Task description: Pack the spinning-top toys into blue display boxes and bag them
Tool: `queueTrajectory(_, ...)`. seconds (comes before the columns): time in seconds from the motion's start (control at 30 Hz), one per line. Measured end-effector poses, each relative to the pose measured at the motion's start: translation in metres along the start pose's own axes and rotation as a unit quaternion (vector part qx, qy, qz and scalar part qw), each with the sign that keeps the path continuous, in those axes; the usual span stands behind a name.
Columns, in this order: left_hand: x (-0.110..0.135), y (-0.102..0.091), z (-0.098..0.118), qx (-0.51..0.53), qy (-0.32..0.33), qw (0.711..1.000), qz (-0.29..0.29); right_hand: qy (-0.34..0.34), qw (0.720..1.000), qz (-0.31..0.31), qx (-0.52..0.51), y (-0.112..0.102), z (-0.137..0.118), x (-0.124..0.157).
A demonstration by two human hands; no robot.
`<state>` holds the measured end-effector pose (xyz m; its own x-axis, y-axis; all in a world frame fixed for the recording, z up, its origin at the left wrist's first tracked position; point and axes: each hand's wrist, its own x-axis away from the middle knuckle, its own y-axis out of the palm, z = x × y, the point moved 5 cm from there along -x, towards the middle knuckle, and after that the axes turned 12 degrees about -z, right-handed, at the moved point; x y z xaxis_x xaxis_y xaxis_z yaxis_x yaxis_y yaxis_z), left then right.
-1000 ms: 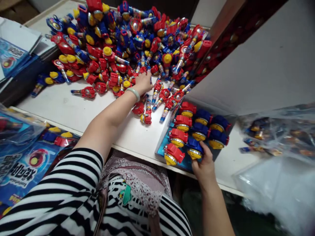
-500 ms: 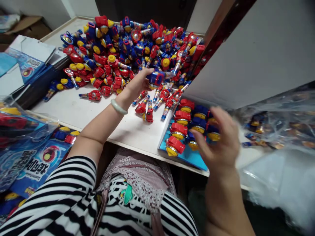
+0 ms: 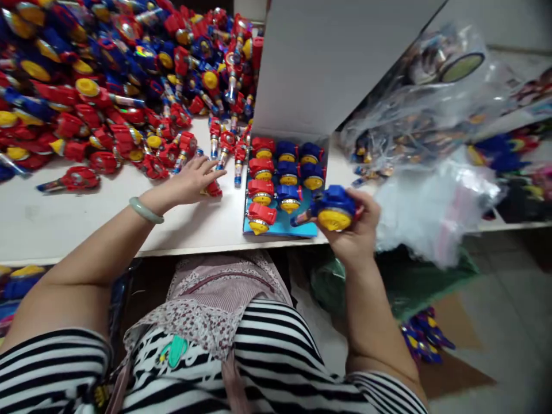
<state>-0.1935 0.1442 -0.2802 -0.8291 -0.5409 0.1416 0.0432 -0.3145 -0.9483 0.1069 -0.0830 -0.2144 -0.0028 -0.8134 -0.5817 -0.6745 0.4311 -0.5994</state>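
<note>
My right hand (image 3: 360, 227) is closed on a blue spinning-top toy (image 3: 338, 201) with a yellow underside and a short tube pointing left. It holds the toy above the front right corner of the display box (image 3: 280, 231). Inside the box stand rows of similar toys, a red toy (image 3: 261, 190) among those on the left and a blue toy (image 3: 287, 197) among those to their right. My left hand (image 3: 192, 181) reaches over the table with its fingers spread. Beneath its fingertips lies a red toy (image 3: 212, 189), partly hidden; a firm hold on it does not show.
A large pile of red and blue toys (image 3: 125, 109) covers the table's back left. The box's tall white lid (image 3: 302, 69) stands up behind it. To the right are clear plastic bags (image 3: 431, 201) and bagged small items (image 3: 397, 138). A green sack (image 3: 418, 282) lies below the table edge.
The view has turned to the right. A blue toy was in my left hand; now one is in my right hand, beside the box. My left hand has come down to the red toys near the box.
</note>
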Motion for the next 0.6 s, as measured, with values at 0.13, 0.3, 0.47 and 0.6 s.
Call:
queueTrajectory(0.13,-0.008,0.029,-0.009,-0.069,-0.005,0.995,-0.066,-0.012,1.000,-0.013,-0.004,0.037,0.029,0.043)
queueTrajectory(0.3,0.001,0.006,-0.030,0.036,0.035,0.998,0.042,-0.053,0.995,-0.067,-0.042,0.049,0.021,0.042)
queueTrajectory(0.47,0.001,0.015,-0.031,0.026,0.012,0.999,0.025,-0.061,0.979,-0.178,-0.077,0.062,0.020,0.036)
queueTrajectory(0.6,-0.008,0.023,-0.018,0.002,0.025,1.000,0.014,-0.017,0.974,-0.219,-0.057,0.064,0.021,0.035)
